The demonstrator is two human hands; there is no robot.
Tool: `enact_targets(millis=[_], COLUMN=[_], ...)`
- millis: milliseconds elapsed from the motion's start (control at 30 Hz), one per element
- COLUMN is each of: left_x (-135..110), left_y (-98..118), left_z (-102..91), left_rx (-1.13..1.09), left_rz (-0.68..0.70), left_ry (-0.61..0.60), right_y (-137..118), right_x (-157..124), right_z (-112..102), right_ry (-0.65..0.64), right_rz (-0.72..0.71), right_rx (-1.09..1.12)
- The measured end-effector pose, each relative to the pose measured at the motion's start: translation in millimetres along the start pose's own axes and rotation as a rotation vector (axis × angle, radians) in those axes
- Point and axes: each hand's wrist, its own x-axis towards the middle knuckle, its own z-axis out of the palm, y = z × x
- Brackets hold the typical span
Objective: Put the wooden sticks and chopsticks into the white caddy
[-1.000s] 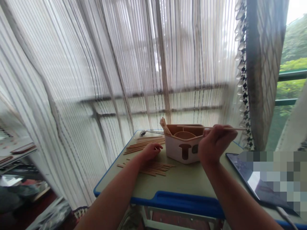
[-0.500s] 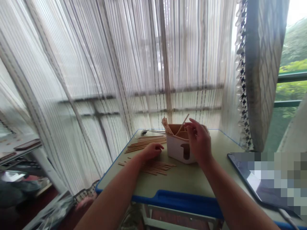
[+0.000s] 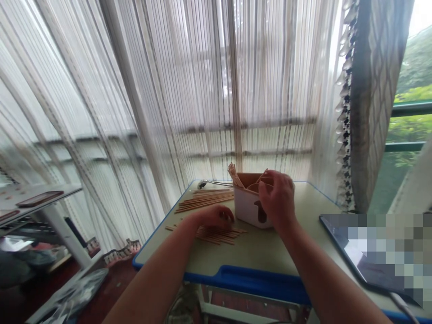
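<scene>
A white holder box (image 3: 248, 208) with a brown inside stands in the middle of the table. A bundle of wooden chopsticks (image 3: 232, 173) stands upright in its left compartment. My right hand (image 3: 277, 198) is at the box's front rim, fingers curled round a single chopstick (image 3: 262, 175) that leans into the box. My left hand (image 3: 216, 216) lies on the near pile of loose chopsticks (image 3: 219, 235) left of the box, with its fingers curled down onto them. A second pile of chopsticks (image 3: 205, 200) lies farther back.
The green table has a blue front edge (image 3: 249, 280). A metal ladle (image 3: 203, 184) lies at the back left corner. A dark tablet (image 3: 339, 231) rests on the right. Striped curtains (image 3: 189, 90) hang close behind the table, and a low shelf (image 3: 37, 198) stands at the left.
My right hand carried a level chopstick to the box, tipped it in and has come down to the rim. My left hand slid a little nearer, onto the near pile.
</scene>
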Motion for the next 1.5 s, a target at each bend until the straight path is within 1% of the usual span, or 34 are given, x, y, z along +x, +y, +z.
enact_targets(millis=[67,133,267,333,433,533,600,700,800,967,1033,1133,1233,1333,1433,1500], left_x=[-0.2,1.8,7.9,9.9,12.0,14.6,15.6,13.4,8.6,6.3,8.1,11.2,12.1,9.5,5.3,3.0], left_y=[0.1,-1.9,-7.9,-10.3,-13.0,-15.2,-15.1,-10.7,-3.9,0.5,0.1,0.6,4.3,11.4,19.4,23.1], left_z=[0.5,2.1,6.7,8.8,11.1,12.2,12.4,12.4,12.7,13.3,13.2,12.3,10.3,7.1,3.3,1.2], left_rx=[0.040,0.045,0.055,0.064,0.079,0.152,0.201,0.238,0.244,0.176,0.130,0.060,-0.123,-0.311,-0.402,-0.444], left_rz=[0.052,0.071,0.063,0.053,0.032,-0.005,-0.016,0.001,0.007,-0.026,-0.024,0.027,0.075,0.106,0.124,0.122], left_ry=[0.016,0.039,0.112,0.130,0.158,0.211,0.224,0.205,0.183,0.166,0.214,0.295,0.300,0.312,0.341,0.356], right_y=[0.9,3.6,11.3,13.3,12.4,8.9,6.5,3.9,2.2,1.2,1.0,-0.4,-3.2,-6.2,-8.3,-9.0], right_x=[-1.0,-1.4,0.8,2.6,4.7,6.2,7.1,8.0,8.4,7.9,7.1,5.2,2.5,-0.3,-2.5,-3.3], right_z=[1.2,2.5,2.0,-0.3,-4.8,-8.6,-10.6,-13.5,-15.9,-17.7,-17.7,-16.8,-14.6,-12.6,-11.8,-12.0], right_ry=[0.076,0.097,-0.050,-0.115,-0.152,-0.121,-0.101,-0.094,-0.097,-0.111,-0.099,-0.065,-0.057,-0.134,-0.254,-0.312], right_rz=[0.076,0.132,0.179,0.190,0.189,0.187,0.181,0.150,0.110,0.087,0.039,-0.091,-0.232,-0.341,-0.420,-0.457], right_rx=[-0.083,-0.134,-0.134,-0.167,-0.236,-0.285,-0.320,-0.373,-0.378,-0.388,-0.381,-0.332,-0.229,-0.134,-0.080,-0.076])
